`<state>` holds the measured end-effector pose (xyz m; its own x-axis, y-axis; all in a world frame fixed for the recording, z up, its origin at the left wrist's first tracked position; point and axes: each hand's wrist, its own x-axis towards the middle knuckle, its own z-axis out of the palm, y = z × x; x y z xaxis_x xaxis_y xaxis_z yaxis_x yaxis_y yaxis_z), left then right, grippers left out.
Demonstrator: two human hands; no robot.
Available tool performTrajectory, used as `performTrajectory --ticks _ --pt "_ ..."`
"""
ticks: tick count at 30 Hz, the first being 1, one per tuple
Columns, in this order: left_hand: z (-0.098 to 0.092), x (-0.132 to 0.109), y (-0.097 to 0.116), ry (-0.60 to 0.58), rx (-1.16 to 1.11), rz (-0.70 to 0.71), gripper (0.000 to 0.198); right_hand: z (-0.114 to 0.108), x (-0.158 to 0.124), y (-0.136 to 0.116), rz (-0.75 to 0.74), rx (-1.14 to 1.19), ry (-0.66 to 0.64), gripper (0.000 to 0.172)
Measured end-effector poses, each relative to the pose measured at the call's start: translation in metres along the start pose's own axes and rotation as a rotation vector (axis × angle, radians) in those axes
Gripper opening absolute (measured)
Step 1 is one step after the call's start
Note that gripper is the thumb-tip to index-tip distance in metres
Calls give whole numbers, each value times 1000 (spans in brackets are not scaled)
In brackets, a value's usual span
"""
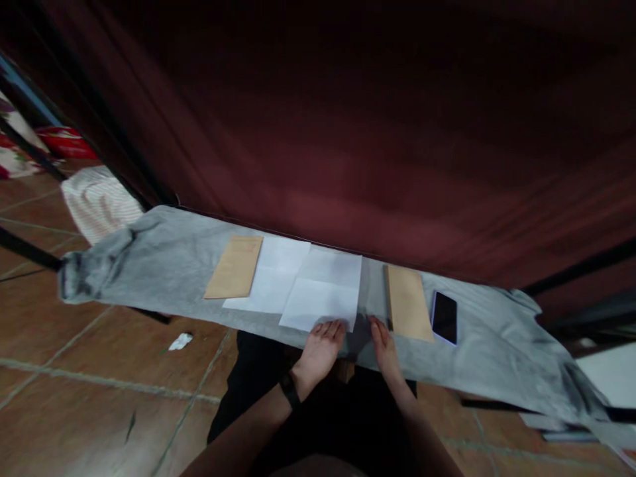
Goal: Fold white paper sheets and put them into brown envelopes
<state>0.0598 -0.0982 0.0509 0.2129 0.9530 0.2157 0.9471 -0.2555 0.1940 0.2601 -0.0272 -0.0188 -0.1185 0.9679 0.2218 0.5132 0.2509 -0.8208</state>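
Resting on white sheet point(325, 285) | left hand point(322, 347): flat, unclamped | right hand point(384, 343): straight-fingered, empty, near brown envelopes point(410, 303)

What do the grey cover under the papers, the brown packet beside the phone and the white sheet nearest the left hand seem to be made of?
Grey cover: fabric, perhaps plush; soft, matte, wrinkled at its ends.
Brown packet: probably kraft paper, matte; plain tan with straight edges.
White sheet: likely paper; thin, matte, faintly creased.

Left hand point(322, 346) touches 1 of 2 white sheets point(325, 288); right hand point(383, 343) beside brown packet point(410, 305).
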Motion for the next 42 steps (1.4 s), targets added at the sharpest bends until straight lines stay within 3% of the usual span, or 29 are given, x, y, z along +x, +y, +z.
performTrajectory --ticks 2,5,9,13,19,24,28,30,35,42 --pt "8 4 20 -7 4 41 41 -4 8 -5 118 85 -2 50" --pt "18 9 40 -9 -4 118 38 -4 17 -5 141 101 7 46" --pt "28 12 48 34 -39 178 30 -3 24 4 132 -10 18 46" --pt "37 7 30 102 -52 143 44 -3 21 2 23 -125 16 46" --pt "48 -1 -9 -7 31 122 60 23 19 -23 -180 -215 -71 46" --pt "41 13 -27 -115 -5 238 46 51 39 -30 -238 -266 -118 47" --pt "31 20 -38 -198 -84 313 59 52 60 -24 -341 -405 -193 45" --pt "29 26 -42 -192 -134 286 58 49 70 -22 -350 -430 -209 45" --pt "36 65 -50 4 -154 15 55 58 91 -34 -267 -450 -227 49" --pt "62 127 -69 -95 -44 -131 58 73 110 -35 -162 -538 -262 50"
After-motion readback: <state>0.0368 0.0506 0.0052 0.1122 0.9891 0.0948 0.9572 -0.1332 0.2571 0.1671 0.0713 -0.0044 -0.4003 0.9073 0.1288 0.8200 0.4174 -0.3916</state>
